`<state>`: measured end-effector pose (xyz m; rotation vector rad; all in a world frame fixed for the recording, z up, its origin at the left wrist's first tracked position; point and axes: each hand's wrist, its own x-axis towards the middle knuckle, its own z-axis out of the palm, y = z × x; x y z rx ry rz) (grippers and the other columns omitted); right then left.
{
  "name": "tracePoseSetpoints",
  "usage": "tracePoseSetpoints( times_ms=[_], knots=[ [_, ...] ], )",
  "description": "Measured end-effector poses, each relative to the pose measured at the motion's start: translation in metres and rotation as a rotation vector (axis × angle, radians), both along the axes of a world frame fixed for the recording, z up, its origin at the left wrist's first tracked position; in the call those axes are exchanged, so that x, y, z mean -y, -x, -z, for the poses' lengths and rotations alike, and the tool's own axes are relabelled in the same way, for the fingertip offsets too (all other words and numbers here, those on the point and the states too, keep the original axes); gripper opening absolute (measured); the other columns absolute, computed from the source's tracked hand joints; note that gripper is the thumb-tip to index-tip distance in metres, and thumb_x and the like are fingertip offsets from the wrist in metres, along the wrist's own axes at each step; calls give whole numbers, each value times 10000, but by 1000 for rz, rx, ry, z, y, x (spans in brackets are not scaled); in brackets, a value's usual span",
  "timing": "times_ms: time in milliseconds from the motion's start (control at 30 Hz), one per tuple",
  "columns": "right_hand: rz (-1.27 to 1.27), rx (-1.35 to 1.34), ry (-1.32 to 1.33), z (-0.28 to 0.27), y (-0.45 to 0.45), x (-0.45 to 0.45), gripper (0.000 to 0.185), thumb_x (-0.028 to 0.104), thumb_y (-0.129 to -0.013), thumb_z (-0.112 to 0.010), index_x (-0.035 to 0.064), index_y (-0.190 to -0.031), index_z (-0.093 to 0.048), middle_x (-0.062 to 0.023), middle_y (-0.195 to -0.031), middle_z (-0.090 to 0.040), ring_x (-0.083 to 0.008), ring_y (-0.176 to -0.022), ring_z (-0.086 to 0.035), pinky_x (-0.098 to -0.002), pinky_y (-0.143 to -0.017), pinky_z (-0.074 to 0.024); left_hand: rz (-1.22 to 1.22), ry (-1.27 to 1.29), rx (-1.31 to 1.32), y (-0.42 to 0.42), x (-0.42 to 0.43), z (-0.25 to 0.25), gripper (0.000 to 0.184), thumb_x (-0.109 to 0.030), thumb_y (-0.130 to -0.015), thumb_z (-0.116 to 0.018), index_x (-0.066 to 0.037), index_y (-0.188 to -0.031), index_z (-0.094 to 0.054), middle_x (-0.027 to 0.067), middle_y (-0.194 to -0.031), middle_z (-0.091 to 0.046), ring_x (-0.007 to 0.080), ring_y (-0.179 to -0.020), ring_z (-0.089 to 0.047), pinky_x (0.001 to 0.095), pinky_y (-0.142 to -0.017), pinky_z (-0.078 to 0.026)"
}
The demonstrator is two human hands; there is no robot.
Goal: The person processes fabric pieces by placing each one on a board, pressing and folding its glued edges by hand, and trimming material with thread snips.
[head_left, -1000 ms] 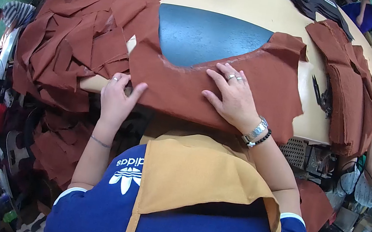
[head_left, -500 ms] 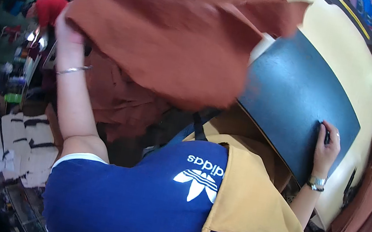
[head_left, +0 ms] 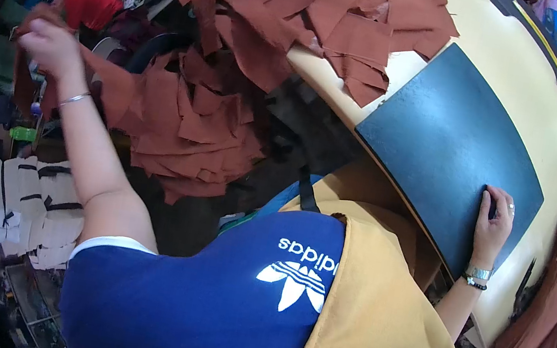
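Observation:
My left hand [head_left: 53,48] is stretched out to the far left, its fingers closed on a brown leather-like piece [head_left: 23,78]. The piece hangs below the hand and behind the wrist, partly hidden by my arm. My right hand [head_left: 493,223] rests on a dark, smooth board [head_left: 438,142], fingers curled with thumb and index close together. Something dark shows between them, too small to name. The board lies on a pale yellow table [head_left: 527,98]. Beyond it, a heap of brown pieces [head_left: 350,9] covers the table's far left part.
Lower left of the table, another pile of brown pieces [head_left: 189,137] overlaps in layers. A folded brown stack [head_left: 546,292] lies at the right edge. White bundles with black bands [head_left: 37,207] stand at lower left. A person in red [head_left: 91,4] is at upper left.
My left hand has swung left and outward with the brown piece, away from the table, uncovering the heap and the board's corner. My right hand stays at nearly the same spot on the board.

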<state>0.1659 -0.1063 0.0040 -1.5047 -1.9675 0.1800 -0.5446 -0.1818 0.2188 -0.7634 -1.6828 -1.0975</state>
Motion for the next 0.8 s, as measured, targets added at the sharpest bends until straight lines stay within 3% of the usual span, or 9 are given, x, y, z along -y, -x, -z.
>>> tracePoseSetpoints(
  times_ms=[100, 167, 233, 300, 333, 433, 600, 700, 800],
  knots=[
    [10, -12, -14, -2, 3, 1, 103, 50, -894, -650, 2, -980, -678, -119, -984, -663, -252, -945, -629, -334, -862, -486, -54, 462, 150, 0, -35, 107, 428, -374, -1036, -380, 31, -941, -480, 381, -988, -598, 514, -924, -594, 564, -728, -480],
    [20, -10, -31, -4, 4, 2, 98, 47, -882, -658, 4, -968, -677, -125, -987, -663, -264, -944, -630, -341, -860, -487, 181, 831, 299, -8, -41, 199, 511, -459, -1022, -366, 23, -1091, -521, 362, -1073, -602, 505, -1031, -575, 556, -865, -469],
    [36, -32, -33, -7, 6, 3, 93, 47, -869, -670, 11, -955, -678, -130, -971, -662, -276, -922, -629, -355, -838, -492, 267, 1118, 825, -14, -27, 303, 816, -592, -988, -331, 97, -1423, -351, 328, -1420, -427, 433, -1341, -409, 452, -1120, -322],
    [34, -50, -69, -8, 8, 3, 76, 41, -838, -684, 25, -913, -681, -126, -941, -665, -298, -890, -628, -372, -806, -495, 373, 1233, 975, 36, -3, 458, 830, -587, -991, -317, 107, -1445, -309, 324, -1480, -348, 411, -1402, -327, 423, -1160, -257],
    [50, -63, -65, -9, 9, 3, 77, 42, -829, -690, 29, -905, -682, -126, -933, -666, -300, -889, -628, -378, -798, -495, 393, 1181, 994, 3, 2, 436, 791, -544, -1001, -345, 107, -1448, -307, 321, -1485, -343, 402, -1414, -308, 415, -1162, -250],
    [46, -63, -75, -8, 7, 3, 84, 35, -818, -693, 32, -902, -686, -120, -927, -670, -297, -880, -626, -384, -796, -492, 419, 425, 1020, -67, -4, 383, 713, -425, -1036, -372, 75, -1501, -164, 269, -1559, -228, 373, -1429, -285, 392, -1160, -262],
    [57, -52, -79, -8, 8, 1, 71, 39, -815, -696, 34, -884, -681, -109, -919, -670, -293, -869, -622, -382, -793, -481, 439, -65, 658, -41, -59, 306, 648, -314, -1053, -388, 38, -1520, -109, 269, -1581, -131, 342, -1451, -238, 416, -1175, -242],
    [61, -51, -73, -7, 6, 1, 63, 43, -818, -694, 37, -879, -679, -102, -912, -670, -286, -864, -622, -378, -789, -474, 669, 41, 353, -62, -119, 224, 592, -233, -1038, -448, 35, -1495, -184, 236, -1527, -278, 315, -1391, -330, 412, -1158, -256],
    [63, -73, -66, -7, 5, 0, 56, 47, -823, -690, 39, -877, -677, -98, -904, -669, -283, -861, -623, -377, -787, -471, 991, 255, 240, -128, -188, 169, 442, -231, -1015, -514, 30, -1367, -456, 163, -1384, -500, 266, -1291, -464, 374, -1108, -328]
  ],
)
